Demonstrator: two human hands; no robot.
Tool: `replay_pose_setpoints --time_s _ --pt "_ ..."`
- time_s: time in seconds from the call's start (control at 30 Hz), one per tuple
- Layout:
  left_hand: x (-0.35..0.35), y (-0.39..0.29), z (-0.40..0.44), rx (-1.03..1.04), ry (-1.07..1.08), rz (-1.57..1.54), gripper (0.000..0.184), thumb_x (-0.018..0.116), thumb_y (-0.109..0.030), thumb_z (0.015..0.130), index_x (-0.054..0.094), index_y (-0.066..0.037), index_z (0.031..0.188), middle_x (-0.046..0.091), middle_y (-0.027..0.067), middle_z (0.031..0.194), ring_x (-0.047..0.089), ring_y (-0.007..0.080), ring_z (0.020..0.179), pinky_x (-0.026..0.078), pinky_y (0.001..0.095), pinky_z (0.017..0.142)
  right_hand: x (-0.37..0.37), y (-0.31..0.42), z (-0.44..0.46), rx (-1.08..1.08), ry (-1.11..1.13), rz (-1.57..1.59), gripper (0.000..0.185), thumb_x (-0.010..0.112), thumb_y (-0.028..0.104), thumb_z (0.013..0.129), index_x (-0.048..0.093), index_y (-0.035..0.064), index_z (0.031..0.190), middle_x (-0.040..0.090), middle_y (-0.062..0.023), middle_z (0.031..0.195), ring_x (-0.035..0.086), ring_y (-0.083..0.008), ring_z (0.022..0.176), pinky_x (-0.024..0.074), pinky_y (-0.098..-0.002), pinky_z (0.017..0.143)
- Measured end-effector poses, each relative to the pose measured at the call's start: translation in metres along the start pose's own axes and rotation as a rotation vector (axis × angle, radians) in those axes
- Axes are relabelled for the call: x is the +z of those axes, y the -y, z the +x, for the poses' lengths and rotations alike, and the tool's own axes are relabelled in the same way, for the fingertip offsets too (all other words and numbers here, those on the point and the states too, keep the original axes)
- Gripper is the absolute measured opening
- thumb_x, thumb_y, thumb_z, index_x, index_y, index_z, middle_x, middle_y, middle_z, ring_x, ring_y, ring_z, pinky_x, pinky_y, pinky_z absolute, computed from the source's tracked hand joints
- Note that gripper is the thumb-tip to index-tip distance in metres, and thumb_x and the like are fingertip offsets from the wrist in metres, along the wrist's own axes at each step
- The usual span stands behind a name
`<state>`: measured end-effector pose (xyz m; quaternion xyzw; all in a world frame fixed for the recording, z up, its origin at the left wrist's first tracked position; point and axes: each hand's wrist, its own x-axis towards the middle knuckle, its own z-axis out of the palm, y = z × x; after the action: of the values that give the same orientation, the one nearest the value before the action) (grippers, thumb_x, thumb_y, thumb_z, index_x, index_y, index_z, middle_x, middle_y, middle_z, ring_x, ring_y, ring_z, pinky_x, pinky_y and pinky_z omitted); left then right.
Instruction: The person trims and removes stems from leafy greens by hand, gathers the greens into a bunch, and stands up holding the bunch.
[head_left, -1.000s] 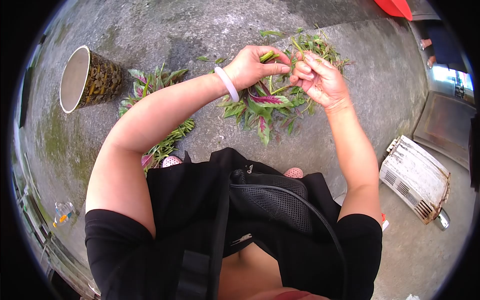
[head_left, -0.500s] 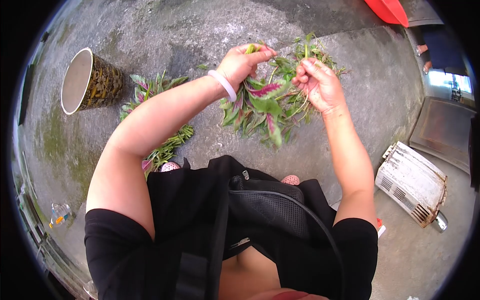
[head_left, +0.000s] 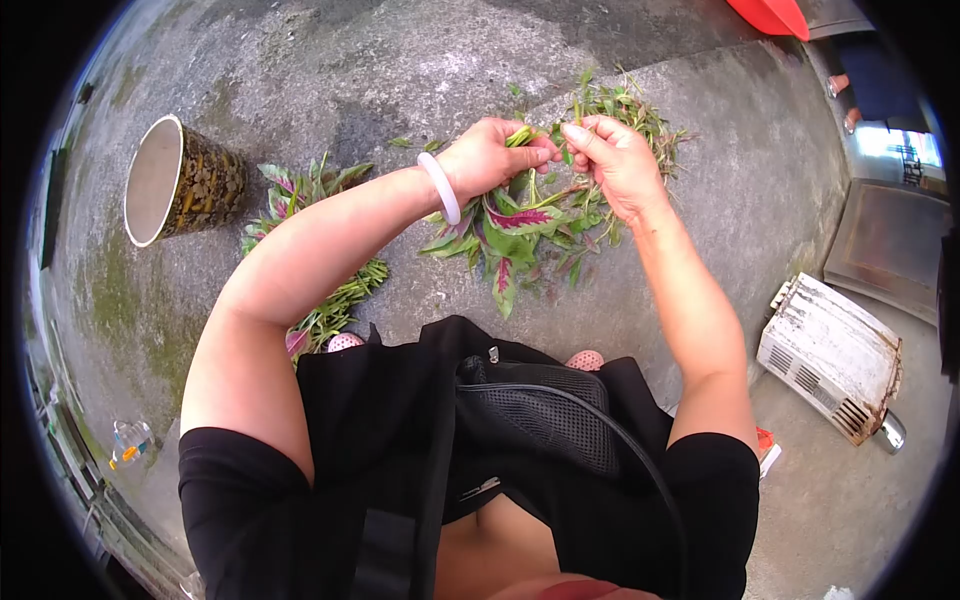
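Observation:
My left hand (head_left: 493, 157), with a pale bangle at the wrist, is closed round a bunch of stems. Green and purple-red leaves (head_left: 515, 220) hang below it. Close on its right, my right hand (head_left: 612, 158) pinches a thin green stem between thumb and fingers. The fingertips of both hands are a small gap apart. Beneath and behind the right hand lies a loose pile of green stems and leaves (head_left: 650, 125) on the concrete. A second bundle of leafy stems (head_left: 345, 297) lies on the ground at the left, partly hidden by my left forearm.
A patterned bin (head_left: 208, 185) stands at the left on the concrete ground (head_left: 420, 70). A rusty white metal box (head_left: 830, 350) lies at the right, below a dark panel (head_left: 890, 245). A red object (head_left: 775, 15) and another person's feet (head_left: 845, 100) show at the upper right.
My right hand has moved left, towards my left hand. The left hand has shifted slightly down and right, with its stems still held.

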<state>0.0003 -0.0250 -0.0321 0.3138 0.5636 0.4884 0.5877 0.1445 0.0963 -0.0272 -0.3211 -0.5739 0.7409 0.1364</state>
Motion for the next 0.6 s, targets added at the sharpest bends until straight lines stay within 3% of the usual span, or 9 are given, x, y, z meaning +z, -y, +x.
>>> replay_pose_setpoints --time_s 0.1,0.27,0.37,0.43,0.5,0.53,0.57,0.6 --pt "-0.002 0.0 0.0 -0.005 0.002 0.068 0.015 0.058 -0.017 0.086 0.064 -0.005 0.093 0.059 -0.0038 0.073 0.045 0.0012 0.058 0.037 0.0169 0.052 0.001 0.006 -0.003 0.058 -0.003 -0.042 0.013 0.062 0.017 0.083 0.057 0.0057 0.083 0.055 0.0021 0.072 0.047 -0.0051 0.062 0.0387 -0.0194 0.058" --pt "-0.005 -0.003 0.012 0.04 -0.149 0.25 0.014 0.059 -0.015 0.085 0.065 -0.004 0.091 0.062 0.0004 0.076 0.05 0.0058 0.062 0.042 0.0217 0.058 0.013 0.004 -0.01 -0.17 -0.1 -0.224 0.013 0.062 0.018 0.084 0.056 0.0062 0.083 0.056 0.0016 0.072 0.048 -0.0048 0.062 0.0394 -0.0186 0.057" --pt "-0.025 0.005 0.023 -0.061 -0.31 0.029 0.014 0.056 -0.013 0.086 0.065 -0.003 0.09 0.062 0.0021 0.078 0.052 0.008 0.068 0.042 0.0211 0.066 0.005 0.018 -0.007 -0.251 -0.221 -0.175 0.014 0.061 0.018 0.085 0.056 0.0043 0.083 0.057 0.0007 0.073 0.049 -0.005 0.061 0.0404 -0.0178 0.056" --pt "-0.033 -0.012 0.012 -0.095 -0.364 0.015 0.015 0.056 -0.016 0.087 0.064 -0.004 0.09 0.061 0.0008 0.08 0.051 0.008 0.074 0.042 0.0227 0.075 -0.031 0.015 0.009 -0.229 -0.295 -0.105 0.021 0.06 0.019 0.085 0.054 0.0037 0.098 0.057 -0.0006 0.074 0.05 -0.0058 0.061 0.042 -0.0192 0.057" --pt "-0.052 -0.01 0.014 -0.035 -0.369 0.062 0.017 0.055 -0.018 0.088 0.064 -0.004 0.094 0.062 -0.0001 0.083 0.05 0.0079 0.075 0.041 0.0241 0.078 -0.062 0.016 0.018 -0.123 -0.414 -0.212 0.045 0.063 0.022 0.083 0.043 0.0031 0.119 0.059 -0.0029 0.078 0.054 -0.0082 0.067 0.0454 -0.0225 0.061" --pt "-0.058 -0.002 0.018 0.163 -0.459 0.164 0.017 0.057 -0.02 0.087 0.067 -0.007 0.087 0.057 -0.0007 0.071 0.046 0.0084 0.063 0.04 0.0244 0.061 -0.103 -0.006 0.029 -0.066 -0.45 -0.855 0.067 0.065 0.025 0.08 0.027 0.0052 0.132 0.062 -0.0082 0.085 0.06 -0.017 0.073 0.0487 -0.0307 0.07" --pt "-0.073 0.003 0.023 0.205 -0.441 0.304 0.018 0.054 -0.018 0.089 0.063 -0.005 0.097 0.063 0.0002 0.089 0.05 0.0069 0.077 0.042 0.0228 0.077 -0.118 -0.034 0.031 -0.16 -0.601 -1.42 0.061 0.064 0.028 0.078 0.037 0.0058 0.128 0.064 -0.0125 0.088 0.062 -0.0275 0.076 0.0473 -0.0369 0.078" --pt "-0.078 0.001 0.02 0.172 -0.449 0.301 0.017 0.054 -0.018 0.089 0.062 -0.005 0.096 0.062 -0.0001 0.086 0.05 0.0061 0.076 0.042 0.0212 0.074 -0.113 -0.047 0.025 -0.081 -0.52 -1.626 0.05 0.063 0.027 0.078 0.047 0.0066 0.12 0.064 -0.0135 0.088 0.061 -0.0287 0.081 0.0471 -0.0383 0.079"
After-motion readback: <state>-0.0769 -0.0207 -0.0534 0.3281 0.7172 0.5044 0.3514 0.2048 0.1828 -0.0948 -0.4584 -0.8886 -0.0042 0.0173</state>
